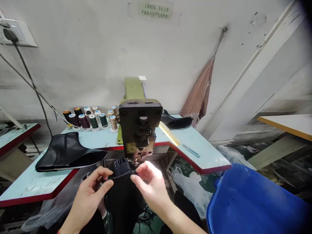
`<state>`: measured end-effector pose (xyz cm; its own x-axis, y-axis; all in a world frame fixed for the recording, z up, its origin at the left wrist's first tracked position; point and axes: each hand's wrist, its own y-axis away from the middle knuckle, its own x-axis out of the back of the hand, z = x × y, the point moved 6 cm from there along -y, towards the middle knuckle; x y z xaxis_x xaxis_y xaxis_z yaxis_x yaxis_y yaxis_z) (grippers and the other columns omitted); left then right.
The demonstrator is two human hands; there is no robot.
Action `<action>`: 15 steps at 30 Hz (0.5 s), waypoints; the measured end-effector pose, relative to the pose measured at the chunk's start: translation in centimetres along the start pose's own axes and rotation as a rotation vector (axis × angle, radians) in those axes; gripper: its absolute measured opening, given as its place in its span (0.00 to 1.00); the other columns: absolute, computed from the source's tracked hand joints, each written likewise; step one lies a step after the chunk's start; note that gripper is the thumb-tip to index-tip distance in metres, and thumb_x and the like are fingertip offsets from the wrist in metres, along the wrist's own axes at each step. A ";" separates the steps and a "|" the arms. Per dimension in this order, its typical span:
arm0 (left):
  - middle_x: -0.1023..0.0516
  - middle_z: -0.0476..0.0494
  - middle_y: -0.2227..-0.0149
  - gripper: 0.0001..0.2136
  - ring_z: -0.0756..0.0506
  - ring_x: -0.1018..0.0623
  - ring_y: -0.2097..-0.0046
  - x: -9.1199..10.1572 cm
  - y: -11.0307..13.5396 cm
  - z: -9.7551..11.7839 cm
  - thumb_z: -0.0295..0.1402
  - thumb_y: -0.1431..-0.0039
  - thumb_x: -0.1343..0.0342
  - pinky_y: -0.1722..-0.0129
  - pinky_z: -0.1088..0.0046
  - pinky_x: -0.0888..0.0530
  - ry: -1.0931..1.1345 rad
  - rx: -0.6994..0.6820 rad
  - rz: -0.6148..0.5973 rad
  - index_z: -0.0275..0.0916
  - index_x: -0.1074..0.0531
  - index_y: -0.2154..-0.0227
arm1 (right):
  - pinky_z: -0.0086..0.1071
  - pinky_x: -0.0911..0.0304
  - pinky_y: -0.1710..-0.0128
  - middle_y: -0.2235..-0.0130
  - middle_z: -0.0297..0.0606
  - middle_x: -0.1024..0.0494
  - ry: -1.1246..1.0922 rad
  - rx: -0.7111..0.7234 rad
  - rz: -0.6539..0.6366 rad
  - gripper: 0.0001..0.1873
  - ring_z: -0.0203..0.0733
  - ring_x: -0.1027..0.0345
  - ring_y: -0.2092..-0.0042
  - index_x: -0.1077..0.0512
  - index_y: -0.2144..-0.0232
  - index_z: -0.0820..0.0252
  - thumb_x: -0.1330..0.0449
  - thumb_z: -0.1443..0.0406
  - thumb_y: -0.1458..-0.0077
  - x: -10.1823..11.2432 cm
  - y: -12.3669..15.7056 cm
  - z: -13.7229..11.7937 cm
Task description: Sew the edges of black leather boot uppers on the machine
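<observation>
A black leather boot upper [122,185] sits under the head of a green post-bed sewing machine [138,130], right below its needle area. My left hand [91,191] pinches the upper's top edge from the left with thumb and forefinger. From the right, my right hand [149,183] grips the same edge, fingers curled over it. Both hands are close together just in front of the machine's presser foot.
Another black boot upper [68,152] lies on the light blue table [31,185] at left. Several thread spools [90,118] stand behind it. A blue plastic bin [253,204] is at lower right. A thin tool [190,150] lies on the table's right wing. A brown cloth [200,92] hangs on the wall.
</observation>
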<state>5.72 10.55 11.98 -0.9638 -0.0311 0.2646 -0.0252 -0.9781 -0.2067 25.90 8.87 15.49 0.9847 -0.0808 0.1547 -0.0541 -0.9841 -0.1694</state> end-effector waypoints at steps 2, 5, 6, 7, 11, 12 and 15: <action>0.29 0.51 0.72 0.08 0.48 0.27 0.69 -0.9 1.0 0.7 0.40 0.49 0.37 0.67 0.75 0.30 -0.037 -0.036 -0.106 0.43 0.25 0.69 | 0.33 0.35 0.62 0.64 0.35 0.26 0.085 0.098 -0.175 0.11 0.40 0.33 0.63 0.28 0.64 0.56 0.35 0.67 0.52 -0.6 0.8 -0.3; 0.30 0.53 0.73 0.08 0.49 0.28 0.69 -2.3 2.1 1.1 0.36 0.50 0.36 0.66 0.74 0.31 -0.079 -0.006 -0.187 0.43 0.29 0.71 | 0.31 0.38 0.63 0.68 0.33 0.24 0.099 0.128 -0.415 0.05 0.38 0.32 0.65 0.22 0.67 0.56 0.33 0.66 0.50 -0.9 1.6 0.4; 0.30 0.53 0.72 0.09 0.49 0.28 0.68 -2.6 2.3 1.0 0.35 0.50 0.36 0.65 0.73 0.31 -0.078 0.022 -0.208 0.43 0.31 0.70 | 0.31 0.38 0.65 0.71 0.33 0.24 0.076 0.120 -0.447 0.02 0.37 0.32 0.68 0.22 0.71 0.56 0.32 0.65 0.50 -0.7 1.6 0.8; 0.30 0.52 0.71 0.09 0.49 0.28 0.67 -2.9 2.5 1.0 0.35 0.49 0.36 0.64 0.73 0.31 -0.065 0.043 -0.239 0.43 0.32 0.69 | 0.31 0.39 0.67 0.73 0.32 0.25 0.045 0.116 -0.448 0.03 0.37 0.32 0.69 0.21 0.73 0.57 0.32 0.64 0.49 -0.3 1.5 1.3; 0.26 0.50 0.64 0.06 0.48 0.26 0.62 -3.8 2.8 1.3 0.33 0.41 0.45 0.58 0.70 0.30 0.019 0.031 -0.347 0.46 0.34 0.61 | 0.32 0.39 0.68 0.72 0.34 0.25 -0.028 0.132 -0.368 0.03 0.38 0.33 0.69 0.21 0.72 0.55 0.33 0.63 0.48 1.6 1.1 3.1; 0.26 0.50 0.64 0.05 0.48 0.26 0.62 -3.9 2.7 1.4 0.33 0.40 0.46 0.58 0.69 0.30 0.020 0.027 -0.343 0.46 0.35 0.61 | 0.32 0.39 0.68 0.72 0.34 0.25 -0.026 0.132 -0.357 0.03 0.38 0.33 0.69 0.21 0.71 0.55 0.34 0.63 0.48 1.9 1.1 3.4; 0.25 0.50 0.65 0.08 0.47 0.26 0.62 -4.3 2.5 1.7 0.32 0.41 0.46 0.58 0.67 0.30 -0.023 0.027 -0.316 0.46 0.35 0.59 | 0.33 0.40 0.69 0.72 0.35 0.26 0.023 0.158 -0.346 0.04 0.39 0.34 0.69 0.23 0.72 0.56 0.35 0.63 0.47 2.5 1.2 3.5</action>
<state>10.25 7.89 11.97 -0.9031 0.2710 0.3331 -0.3154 -0.9450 -0.0862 28.86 8.04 12.28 0.9362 0.2470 0.2502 0.3091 -0.9172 -0.2513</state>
